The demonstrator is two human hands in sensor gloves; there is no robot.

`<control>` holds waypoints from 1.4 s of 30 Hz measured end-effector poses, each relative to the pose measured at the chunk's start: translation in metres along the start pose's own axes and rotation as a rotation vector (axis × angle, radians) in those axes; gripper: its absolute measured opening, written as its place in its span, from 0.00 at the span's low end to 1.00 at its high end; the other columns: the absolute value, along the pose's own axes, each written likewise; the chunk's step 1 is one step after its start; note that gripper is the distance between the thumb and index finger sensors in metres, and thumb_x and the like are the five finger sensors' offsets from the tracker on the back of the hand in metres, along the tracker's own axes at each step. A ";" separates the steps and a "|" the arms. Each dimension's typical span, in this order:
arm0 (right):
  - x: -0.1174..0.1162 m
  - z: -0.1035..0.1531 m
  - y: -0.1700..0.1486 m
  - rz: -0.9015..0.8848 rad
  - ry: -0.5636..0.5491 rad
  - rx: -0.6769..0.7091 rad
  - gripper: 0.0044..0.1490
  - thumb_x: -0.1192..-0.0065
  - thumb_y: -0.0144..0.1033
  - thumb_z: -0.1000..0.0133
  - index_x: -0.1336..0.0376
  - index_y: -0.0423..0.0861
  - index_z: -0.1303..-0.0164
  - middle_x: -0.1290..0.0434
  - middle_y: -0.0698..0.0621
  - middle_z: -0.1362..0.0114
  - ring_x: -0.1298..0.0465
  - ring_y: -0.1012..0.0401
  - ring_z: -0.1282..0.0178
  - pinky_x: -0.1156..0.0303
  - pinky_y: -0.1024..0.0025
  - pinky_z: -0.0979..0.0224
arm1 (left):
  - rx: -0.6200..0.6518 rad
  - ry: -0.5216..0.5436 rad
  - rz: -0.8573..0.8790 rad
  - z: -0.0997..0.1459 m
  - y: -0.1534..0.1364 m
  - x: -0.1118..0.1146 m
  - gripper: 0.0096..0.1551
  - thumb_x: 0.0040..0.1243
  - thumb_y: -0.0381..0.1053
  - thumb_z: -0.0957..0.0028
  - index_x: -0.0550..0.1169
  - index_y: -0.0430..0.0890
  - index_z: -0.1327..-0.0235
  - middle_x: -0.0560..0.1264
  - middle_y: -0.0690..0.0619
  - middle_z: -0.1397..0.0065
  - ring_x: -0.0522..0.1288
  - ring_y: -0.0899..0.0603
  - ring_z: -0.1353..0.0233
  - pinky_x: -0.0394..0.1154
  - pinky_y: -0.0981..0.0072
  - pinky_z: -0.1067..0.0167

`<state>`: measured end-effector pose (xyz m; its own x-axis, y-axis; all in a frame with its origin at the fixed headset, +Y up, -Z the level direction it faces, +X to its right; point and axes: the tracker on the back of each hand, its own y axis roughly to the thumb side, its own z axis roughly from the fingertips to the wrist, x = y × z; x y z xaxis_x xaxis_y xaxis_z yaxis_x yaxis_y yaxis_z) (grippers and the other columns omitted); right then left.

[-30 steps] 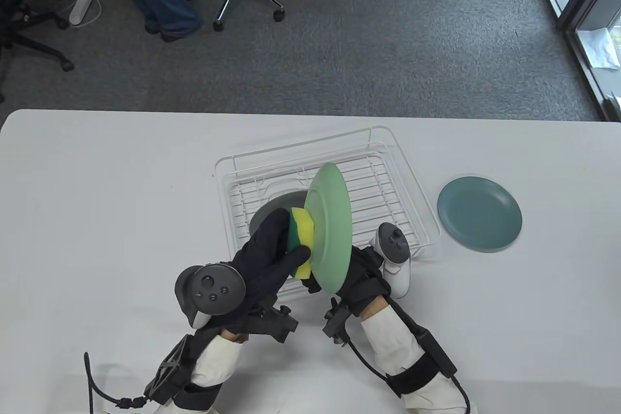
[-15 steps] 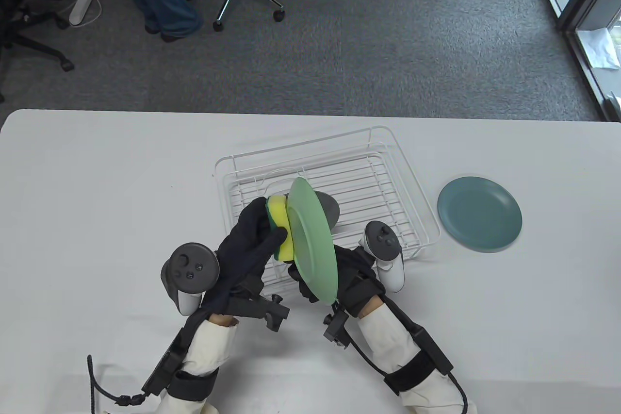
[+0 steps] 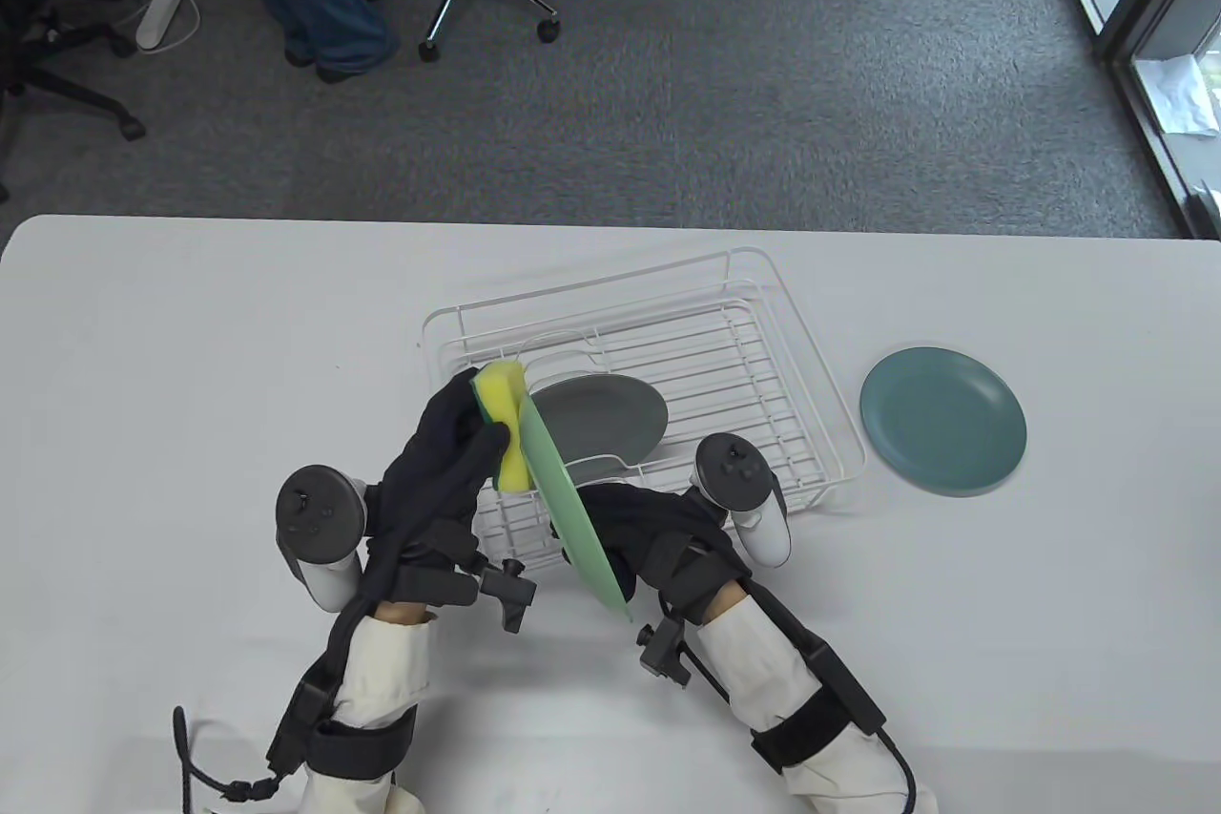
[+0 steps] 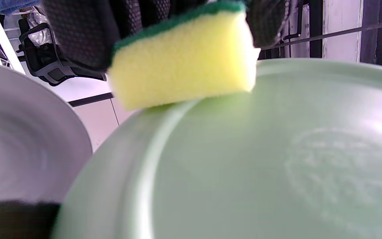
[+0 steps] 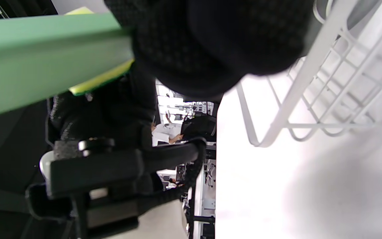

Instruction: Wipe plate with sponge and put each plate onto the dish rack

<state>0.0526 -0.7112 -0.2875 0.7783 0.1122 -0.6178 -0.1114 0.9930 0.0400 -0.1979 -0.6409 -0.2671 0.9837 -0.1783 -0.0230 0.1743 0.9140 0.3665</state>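
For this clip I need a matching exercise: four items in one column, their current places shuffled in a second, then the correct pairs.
Items
1. light green round plate
2. yellow-and-green sponge
3. grey round plate
4. teal round plate

Places
A. lying inside the white wire dish rack
B. flat on the white table, right of the rack
C. held on edge by the right hand
D. gripped by the left hand, pressed against a plate

Pairs: 1-C, 2-D, 3-A, 4-B

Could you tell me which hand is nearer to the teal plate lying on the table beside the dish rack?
The right hand. It holds the green plate at the rack's near edge, on the teal plate's side. The left hand, gripping the sponge, is farther off, across the green plate.
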 end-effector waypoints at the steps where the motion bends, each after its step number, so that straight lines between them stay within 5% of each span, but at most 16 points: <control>1: 0.001 0.000 0.000 0.009 -0.002 -0.007 0.26 0.50 0.30 0.35 0.33 0.28 0.36 0.22 0.39 0.56 0.20 0.63 0.66 0.19 0.78 0.64 | 0.002 0.002 0.008 0.000 0.001 -0.002 0.43 0.59 0.57 0.43 0.68 0.36 0.19 0.77 0.34 0.28 0.81 0.34 0.37 0.82 0.53 0.44; 19: 0.006 0.002 -0.009 0.050 -0.086 -0.106 0.26 0.51 0.29 0.35 0.34 0.27 0.36 0.23 0.40 0.55 0.20 0.63 0.65 0.19 0.79 0.63 | 0.207 0.044 -0.090 0.015 0.047 -0.007 0.41 0.63 0.54 0.45 0.69 0.39 0.20 0.75 0.36 0.25 0.78 0.31 0.32 0.78 0.46 0.38; 34: -0.002 0.003 -0.026 -0.215 -0.143 -0.142 0.28 0.55 0.31 0.32 0.38 0.24 0.34 0.22 0.43 0.54 0.19 0.68 0.63 0.17 0.86 0.61 | 0.269 -0.151 -0.146 0.025 0.058 0.042 0.48 0.65 0.55 0.46 0.64 0.32 0.19 0.73 0.35 0.25 0.78 0.32 0.32 0.79 0.47 0.38; 42: 0.000 0.005 -0.021 -0.361 -0.112 -0.076 0.27 0.57 0.32 0.32 0.40 0.28 0.31 0.23 0.44 0.52 0.20 0.68 0.61 0.18 0.85 0.58 | 0.324 -0.195 -0.324 0.032 0.061 0.067 0.46 0.65 0.56 0.46 0.66 0.33 0.20 0.73 0.35 0.26 0.78 0.32 0.33 0.79 0.47 0.39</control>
<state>0.0576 -0.7320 -0.2843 0.8380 -0.2368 -0.4917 0.1400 0.9641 -0.2257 -0.1224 -0.6095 -0.2163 0.8490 -0.5280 -0.0206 0.4166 0.6451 0.6405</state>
